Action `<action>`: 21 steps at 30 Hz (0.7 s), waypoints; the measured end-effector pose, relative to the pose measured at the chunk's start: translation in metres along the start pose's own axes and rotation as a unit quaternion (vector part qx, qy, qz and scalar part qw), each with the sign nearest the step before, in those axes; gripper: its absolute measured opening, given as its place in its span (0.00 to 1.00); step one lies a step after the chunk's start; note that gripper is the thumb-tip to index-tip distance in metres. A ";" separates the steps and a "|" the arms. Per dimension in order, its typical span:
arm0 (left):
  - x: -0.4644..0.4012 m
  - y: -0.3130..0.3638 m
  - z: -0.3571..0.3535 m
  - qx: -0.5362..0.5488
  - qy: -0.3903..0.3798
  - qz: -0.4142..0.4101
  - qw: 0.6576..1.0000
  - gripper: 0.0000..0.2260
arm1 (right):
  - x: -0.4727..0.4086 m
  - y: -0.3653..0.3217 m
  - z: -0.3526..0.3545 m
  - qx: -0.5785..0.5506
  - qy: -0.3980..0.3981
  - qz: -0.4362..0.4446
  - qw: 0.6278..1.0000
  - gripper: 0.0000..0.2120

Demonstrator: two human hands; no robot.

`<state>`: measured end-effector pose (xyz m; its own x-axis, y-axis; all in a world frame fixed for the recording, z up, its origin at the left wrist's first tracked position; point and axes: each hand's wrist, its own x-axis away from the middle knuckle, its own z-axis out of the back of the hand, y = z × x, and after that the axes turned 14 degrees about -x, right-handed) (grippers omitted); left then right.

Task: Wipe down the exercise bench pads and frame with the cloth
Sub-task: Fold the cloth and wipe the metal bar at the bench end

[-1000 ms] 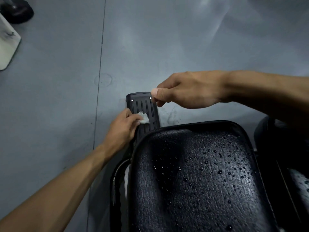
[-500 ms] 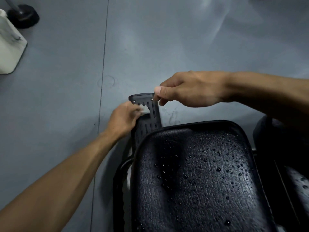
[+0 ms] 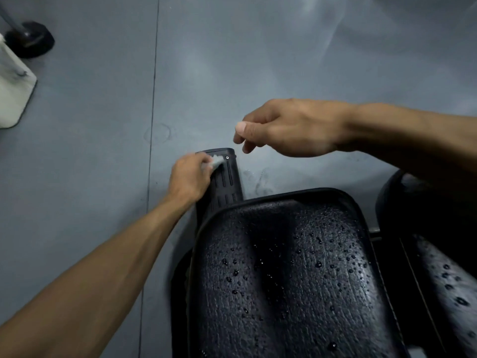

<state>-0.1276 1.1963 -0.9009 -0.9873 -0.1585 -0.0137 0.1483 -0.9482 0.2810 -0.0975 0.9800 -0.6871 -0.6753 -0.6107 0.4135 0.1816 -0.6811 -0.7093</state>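
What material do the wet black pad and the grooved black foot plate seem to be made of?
Pad: probably vinyl or imitation leather, with a pebbled, slightly shiny grain; water drops stand on it in beads and do not soak in. Foot plate: likely moulded hard plastic or rubber with a matte finish; it has straight grooves and a small screw near its far end.

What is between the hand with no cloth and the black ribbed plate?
Nothing. In the head view only bare grey floor shows between the right hand and the ribbed plate.
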 end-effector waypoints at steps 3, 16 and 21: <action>-0.026 0.018 -0.007 -0.006 -0.010 -0.025 1.000 0.06 | 0.001 0.000 0.001 -0.001 0.002 0.010 1.000 0.20; 0.052 -0.028 0.081 0.087 -0.084 -0.074 0.990 0.02 | 0.011 -0.018 -0.009 -0.011 0.007 0.020 1.000 0.16; 0.094 -0.001 0.164 0.386 -0.068 0.050 0.919 0.19 | 0.021 -0.046 -0.018 -0.149 0.131 0.042 0.979 0.10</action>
<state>-0.2304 1.2277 -0.7449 -0.9767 -0.1491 0.1544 0.2058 -0.4453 0.8714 -0.1330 1.0056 -0.6558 -0.8347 -0.5077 0.2135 0.0541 -0.4614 -0.8855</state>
